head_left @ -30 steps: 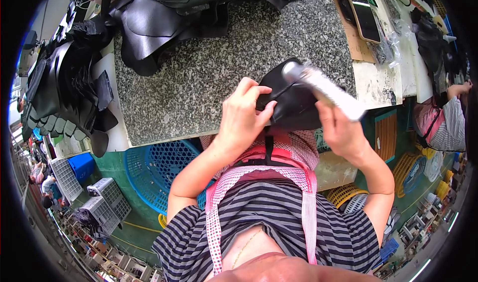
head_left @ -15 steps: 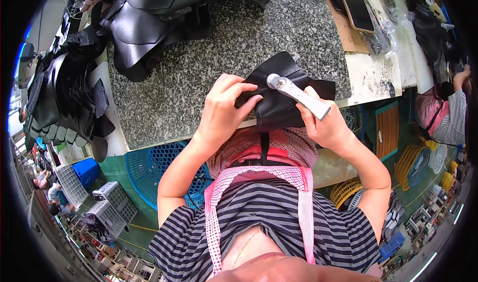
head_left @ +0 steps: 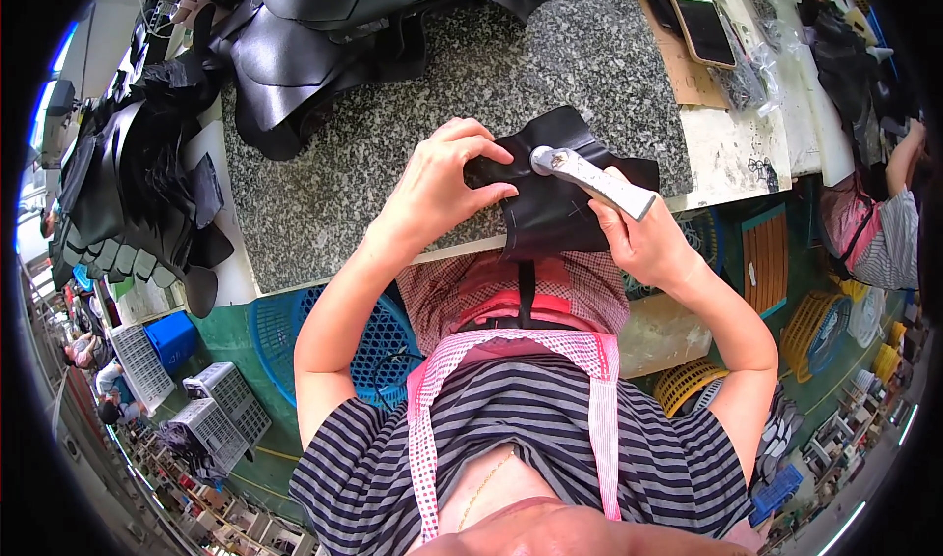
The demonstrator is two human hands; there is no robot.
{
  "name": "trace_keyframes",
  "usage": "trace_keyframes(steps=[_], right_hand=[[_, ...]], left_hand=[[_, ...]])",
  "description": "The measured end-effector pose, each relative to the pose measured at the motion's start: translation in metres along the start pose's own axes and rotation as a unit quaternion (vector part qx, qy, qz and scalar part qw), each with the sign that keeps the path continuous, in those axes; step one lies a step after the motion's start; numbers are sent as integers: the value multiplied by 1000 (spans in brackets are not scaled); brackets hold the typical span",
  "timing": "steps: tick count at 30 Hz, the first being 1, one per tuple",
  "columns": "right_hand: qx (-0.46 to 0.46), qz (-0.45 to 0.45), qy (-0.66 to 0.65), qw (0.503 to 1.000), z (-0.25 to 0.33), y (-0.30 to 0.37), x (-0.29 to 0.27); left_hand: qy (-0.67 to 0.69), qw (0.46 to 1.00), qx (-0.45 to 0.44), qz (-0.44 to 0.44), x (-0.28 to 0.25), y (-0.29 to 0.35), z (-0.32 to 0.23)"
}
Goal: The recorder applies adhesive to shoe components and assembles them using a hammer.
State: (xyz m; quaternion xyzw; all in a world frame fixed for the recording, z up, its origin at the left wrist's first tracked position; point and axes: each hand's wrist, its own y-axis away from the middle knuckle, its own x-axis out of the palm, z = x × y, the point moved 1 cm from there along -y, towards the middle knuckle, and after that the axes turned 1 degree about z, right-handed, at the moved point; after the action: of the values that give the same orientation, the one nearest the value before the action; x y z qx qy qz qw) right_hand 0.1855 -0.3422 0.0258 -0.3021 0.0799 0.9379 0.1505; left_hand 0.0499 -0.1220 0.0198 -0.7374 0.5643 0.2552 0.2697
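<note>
A black leather piece [head_left: 550, 220] lies on the speckled stone slab near its front edge, with part of it hanging over the edge. My left hand [head_left: 444, 178] is at the leather's left side, thumb and curled fingers on either side of a small flap there. In my right hand [head_left: 648, 247] is a metal hammer [head_left: 597, 183], its handle slanting down to the right. The round hammer head rests on or just above the leather; which of these cannot be told. My right fingers wrap the handle's lower part.
Black leather pieces [head_left: 339, 60] pile on the slab [head_left: 393, 124] at the back left, and more stacks [head_left: 128, 178] stand farther left. A phone [head_left: 699, 21] lies on cardboard at the back right. Below the table stand a blue basket [head_left: 378, 335] and yellow baskets. Another person [head_left: 874, 227] works at far right.
My left forearm has swung a little outward, and the left fingers have shifted slightly on the leather. The hammer has moved barely to the right. The view has shifted slightly.
</note>
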Motion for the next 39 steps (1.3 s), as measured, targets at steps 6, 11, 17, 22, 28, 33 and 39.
trace_keyframes(steps=[6, 11, 17, 22, 28, 33, 39], right_hand=[[11, 2, 56, 998, 15, -7, -16], [-83, -94, 56, 991, 42, -9, -20], [5, 20, 127, 992, 26, -8, -14], [33, 88, 138, 986, 32, -4, -7], [24, 13, 139, 990, 33, -11, -18], [33, -9, 125, 992, 24, -9, -22], [14, -21, 100, 995, 8, -3, -4]], left_hand=[[3, 1000, 9, 14, -1, 1, 3], [0, 1000, 23, 10, -1, 1, 6], [-11, 999, 50, 15, -2, -3, 11], [-15, 996, 77, 39, -4, -8, 11], [-8, 998, 63, -9, 4, -3, 9], [-7, 995, 17, -94, 25, 7, -7], [-29, 983, -12, -182, 43, 11, -20]])
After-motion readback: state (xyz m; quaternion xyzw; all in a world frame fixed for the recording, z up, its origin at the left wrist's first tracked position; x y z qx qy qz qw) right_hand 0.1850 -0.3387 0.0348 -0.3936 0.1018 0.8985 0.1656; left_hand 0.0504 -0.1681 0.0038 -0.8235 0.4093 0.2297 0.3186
